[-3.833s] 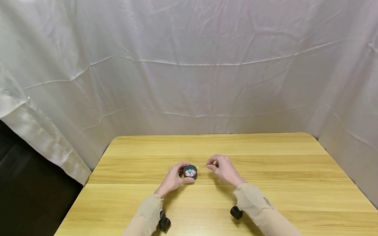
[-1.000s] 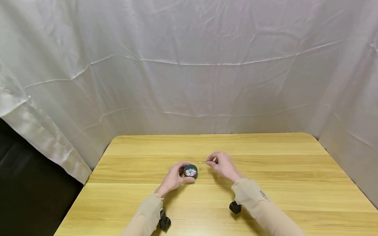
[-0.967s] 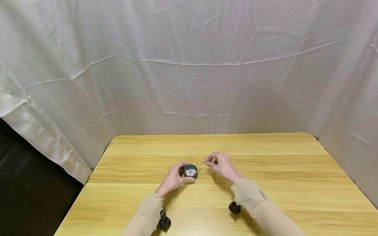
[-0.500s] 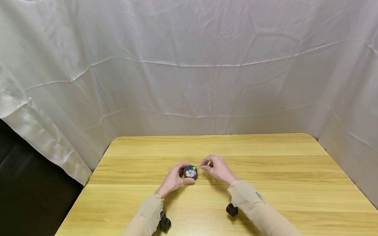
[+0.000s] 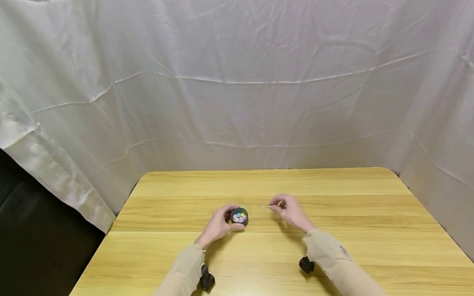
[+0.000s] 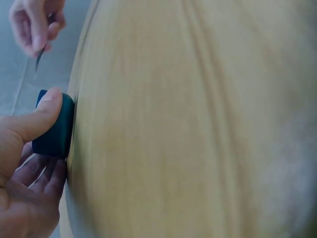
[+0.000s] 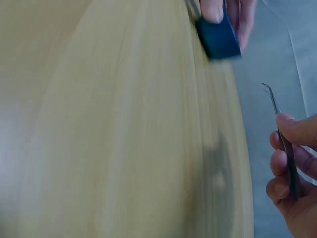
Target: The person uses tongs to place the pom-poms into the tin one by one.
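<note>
My left hand (image 5: 218, 224) holds a small dark teal round cup (image 5: 238, 210) on the wooden table, thumb on the near side and fingers behind. Several small balls (image 5: 235, 217), pink, white, teal and yellow, lie inside the cup. In the left wrist view the cup (image 6: 57, 129) is seen from its side, between thumb and fingers. To the right of the cup, my right hand (image 5: 290, 212) pinches thin metal tweezers (image 5: 265, 206) that point left. The right wrist view shows the tweezers (image 7: 292, 171) with bent tips slightly apart and nothing between them.
The wooden table (image 5: 242, 271) spreads out around both hands. A pale curtain (image 5: 235, 112) hangs behind it and along the sides. Black wrist cameras hang under both forearms, the left camera (image 5: 207, 279) and the right camera (image 5: 307, 265).
Half a second ago the tweezers reached over the cup with a yellow ball at their tips. Now the yellow ball lies in the cup, and my right hand has moved right. The left hand stays put.
</note>
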A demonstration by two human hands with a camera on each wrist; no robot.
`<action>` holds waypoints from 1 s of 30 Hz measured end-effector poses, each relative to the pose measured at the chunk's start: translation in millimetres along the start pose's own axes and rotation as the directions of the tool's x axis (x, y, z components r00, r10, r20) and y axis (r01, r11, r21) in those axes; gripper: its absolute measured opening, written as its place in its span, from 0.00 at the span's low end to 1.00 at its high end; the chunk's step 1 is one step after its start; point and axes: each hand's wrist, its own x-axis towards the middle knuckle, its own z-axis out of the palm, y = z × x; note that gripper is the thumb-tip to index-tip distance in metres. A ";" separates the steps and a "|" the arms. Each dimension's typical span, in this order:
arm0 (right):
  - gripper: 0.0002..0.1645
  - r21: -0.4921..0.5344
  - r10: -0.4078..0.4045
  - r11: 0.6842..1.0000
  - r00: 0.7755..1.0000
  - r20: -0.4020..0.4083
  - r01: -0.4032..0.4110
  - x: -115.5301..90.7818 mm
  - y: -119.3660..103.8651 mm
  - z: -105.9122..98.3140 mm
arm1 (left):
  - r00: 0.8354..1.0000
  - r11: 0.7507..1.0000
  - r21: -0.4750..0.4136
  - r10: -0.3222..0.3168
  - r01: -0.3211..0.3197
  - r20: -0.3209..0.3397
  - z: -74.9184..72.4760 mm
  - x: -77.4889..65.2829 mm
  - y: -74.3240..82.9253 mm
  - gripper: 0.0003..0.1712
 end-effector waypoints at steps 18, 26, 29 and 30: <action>0.01 -0.294 0.039 0.955 0.999 -0.032 -0.047 -21.0 44.5 -44.8 | 0.999 1.000 0.008 0.020 -0.020 0.026 -6.7 1.4 -2.4 0.48; 0.07 -0.283 0.044 0.958 0.999 -0.023 -0.049 -23.7 50.6 -52.5 | 1.000 1.000 0.016 0.014 -0.015 0.015 -27.8 2.1 -5.7 0.50; 0.19 -0.281 0.057 0.957 0.997 -0.058 -0.071 -27.1 57.9 -64.2 | 1.000 0.998 0.059 -0.012 0.011 0.012 -41.6 1.2 -5.5 0.53; 0.23 -0.291 0.057 0.954 0.995 -0.076 -0.077 -28.5 60.7 -68.6 | 1.000 0.997 0.077 -0.018 0.016 0.016 -46.7 0.5 -5.5 0.54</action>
